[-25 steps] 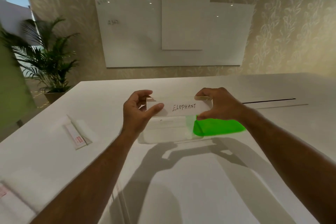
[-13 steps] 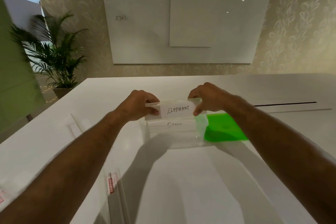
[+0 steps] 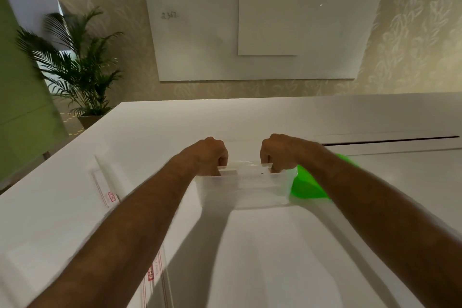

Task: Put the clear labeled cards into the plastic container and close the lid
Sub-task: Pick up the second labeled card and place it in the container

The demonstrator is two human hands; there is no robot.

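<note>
A clear plastic container point(image 3: 240, 195) stands on the white table in the middle of the view. My left hand point(image 3: 207, 155) and my right hand point(image 3: 277, 152) hold the two ends of a clear labeled card point(image 3: 246, 166) that lies nearly flat at the container's top opening. Both hands are curled, with fingertips dipping inside the rim. The card's writing is mostly turned away from me. The bright green lid point(image 3: 307, 186) lies on the table against the container's right side, partly hidden by my right forearm.
Two clear sleeves with red labels lie on the table, one at the left point(image 3: 107, 190) and one near the front edge point(image 3: 155, 280). A dark slot point(image 3: 390, 141) runs across the table at the right. A potted palm point(image 3: 77, 70) and a whiteboard point(image 3: 250, 30) stand behind.
Both hands have lowered the card marked ELEPHANT from upright above the container down into its opening and tipped it flat. The camera has moved closer and tilted.
</note>
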